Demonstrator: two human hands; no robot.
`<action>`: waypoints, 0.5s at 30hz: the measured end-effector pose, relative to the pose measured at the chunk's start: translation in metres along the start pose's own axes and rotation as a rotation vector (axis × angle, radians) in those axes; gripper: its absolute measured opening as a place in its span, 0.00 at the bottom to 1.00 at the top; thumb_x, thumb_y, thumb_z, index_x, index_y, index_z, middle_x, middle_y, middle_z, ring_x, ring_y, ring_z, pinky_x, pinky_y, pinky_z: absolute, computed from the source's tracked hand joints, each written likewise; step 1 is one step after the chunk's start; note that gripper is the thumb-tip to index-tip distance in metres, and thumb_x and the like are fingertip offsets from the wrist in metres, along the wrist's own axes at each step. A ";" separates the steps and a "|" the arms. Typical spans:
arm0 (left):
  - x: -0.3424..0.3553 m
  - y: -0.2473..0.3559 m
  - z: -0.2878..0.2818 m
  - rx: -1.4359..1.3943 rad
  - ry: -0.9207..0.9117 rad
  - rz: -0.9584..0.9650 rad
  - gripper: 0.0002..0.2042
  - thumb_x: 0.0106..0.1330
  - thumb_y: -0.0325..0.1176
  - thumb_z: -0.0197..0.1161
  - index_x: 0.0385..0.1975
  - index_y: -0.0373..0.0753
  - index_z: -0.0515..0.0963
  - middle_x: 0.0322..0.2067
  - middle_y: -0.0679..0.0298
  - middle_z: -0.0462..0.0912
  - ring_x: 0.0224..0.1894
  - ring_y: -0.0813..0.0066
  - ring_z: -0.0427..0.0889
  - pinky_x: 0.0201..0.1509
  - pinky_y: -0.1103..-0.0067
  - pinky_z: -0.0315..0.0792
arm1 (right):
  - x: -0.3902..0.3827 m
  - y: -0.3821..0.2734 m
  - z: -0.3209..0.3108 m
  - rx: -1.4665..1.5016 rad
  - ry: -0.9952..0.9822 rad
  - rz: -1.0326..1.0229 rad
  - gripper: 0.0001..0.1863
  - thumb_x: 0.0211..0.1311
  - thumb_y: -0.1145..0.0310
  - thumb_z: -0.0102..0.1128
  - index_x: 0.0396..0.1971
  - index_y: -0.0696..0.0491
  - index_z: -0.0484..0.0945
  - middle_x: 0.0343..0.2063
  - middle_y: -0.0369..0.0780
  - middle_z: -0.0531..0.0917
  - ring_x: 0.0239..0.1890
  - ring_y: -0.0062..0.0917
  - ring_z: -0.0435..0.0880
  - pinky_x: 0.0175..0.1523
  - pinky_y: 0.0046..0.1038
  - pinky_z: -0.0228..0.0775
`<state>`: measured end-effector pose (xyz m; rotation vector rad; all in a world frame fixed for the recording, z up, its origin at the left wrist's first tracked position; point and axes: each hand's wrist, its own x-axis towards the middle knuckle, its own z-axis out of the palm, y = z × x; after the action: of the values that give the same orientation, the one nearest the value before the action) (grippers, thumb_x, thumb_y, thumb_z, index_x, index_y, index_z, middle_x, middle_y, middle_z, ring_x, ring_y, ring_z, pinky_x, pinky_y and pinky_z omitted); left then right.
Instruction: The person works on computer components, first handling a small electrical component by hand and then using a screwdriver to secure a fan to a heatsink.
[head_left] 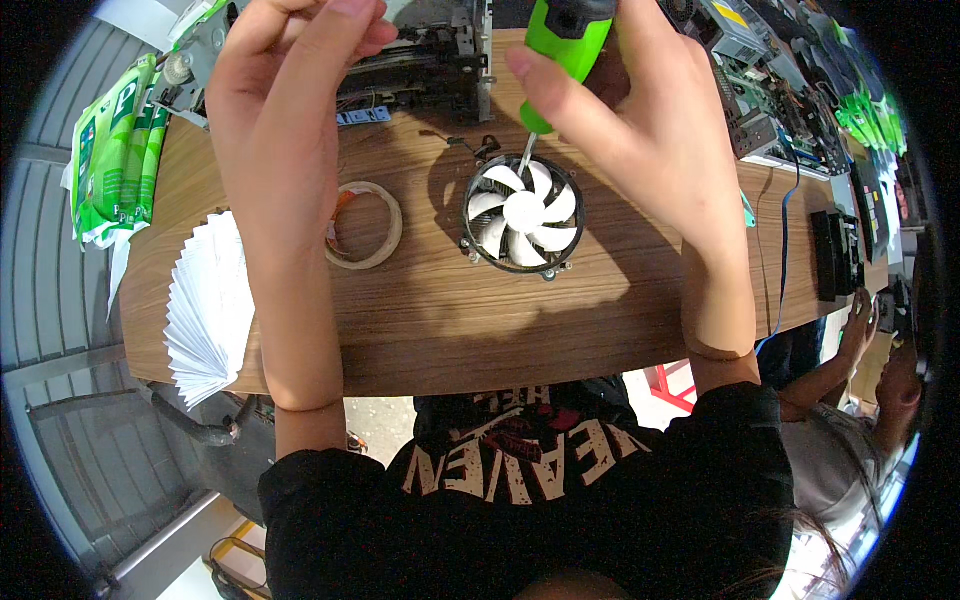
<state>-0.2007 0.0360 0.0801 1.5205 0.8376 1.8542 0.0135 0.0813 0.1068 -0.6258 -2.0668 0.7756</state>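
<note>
My right hand (655, 130) is wrapped round the green and black handle of a screwdriver (567, 50). Its metal shaft points down at the far rim of a round CPU cooler fan (523, 212) with white blades and a black ring; whether the tip touches a screw I cannot tell. The cooler lies on the wooden table with its blades facing up. My left hand (295, 75) is raised to the left of it, thumb and fingers drawn together near the top edge of the view. Anything between those fingertips is hidden.
A tape roll (363, 226) and a fanned stack of white paper (208, 310) lie to the left. Behind stands an opened metal computer chassis (425, 75). Green packages (118, 150) hang at far left. Circuit boards (785, 115) and a blue cable (785, 240) are at right, near another person's hand (858, 325).
</note>
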 end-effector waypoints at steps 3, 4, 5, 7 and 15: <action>0.001 0.000 0.001 0.026 0.037 0.006 0.07 0.66 0.29 0.52 0.39 0.35 0.75 0.39 0.60 0.77 0.40 0.74 0.75 0.48 0.75 0.68 | -0.003 -0.017 0.002 0.022 -0.035 0.076 0.18 0.53 0.71 0.62 0.40 0.58 0.66 0.22 0.38 0.79 0.19 0.20 0.78 0.23 0.20 0.66; 0.001 0.000 0.002 0.025 0.037 0.005 0.07 0.66 0.29 0.52 0.39 0.35 0.75 0.39 0.60 0.77 0.40 0.74 0.75 0.48 0.75 0.68 | 0.000 -0.015 -0.005 0.021 -0.035 0.076 0.18 0.53 0.71 0.62 0.40 0.58 0.66 0.22 0.38 0.79 0.19 0.20 0.78 0.23 0.20 0.66; -0.001 0.002 0.002 0.030 0.068 -0.009 0.07 0.66 0.29 0.52 0.39 0.35 0.75 0.39 0.60 0.77 0.40 0.74 0.75 0.48 0.75 0.68 | 0.005 -0.014 -0.013 0.513 -0.275 0.265 0.17 0.53 0.71 0.62 0.40 0.57 0.66 0.22 0.36 0.78 0.20 0.19 0.77 0.23 0.19 0.65; -0.002 0.004 0.000 0.038 0.104 -0.025 0.07 0.66 0.29 0.52 0.39 0.35 0.75 0.39 0.60 0.77 0.40 0.74 0.75 0.48 0.75 0.68 | -0.009 -0.018 0.005 0.483 -0.209 0.152 0.16 0.52 0.70 0.64 0.38 0.56 0.68 0.23 0.34 0.75 0.23 0.15 0.73 0.28 0.19 0.64; -0.001 0.004 -0.010 -0.007 0.029 -0.003 0.08 0.66 0.28 0.53 0.40 0.34 0.75 0.39 0.59 0.77 0.40 0.72 0.76 0.48 0.75 0.68 | -0.003 -0.015 0.012 -0.019 0.206 -0.152 0.18 0.51 0.68 0.63 0.39 0.58 0.67 0.26 0.37 0.77 0.29 0.17 0.75 0.34 0.19 0.66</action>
<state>-0.2104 0.0314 0.0815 1.4905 0.8450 1.8786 0.0031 0.0651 0.1101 -0.5293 -1.9095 0.5802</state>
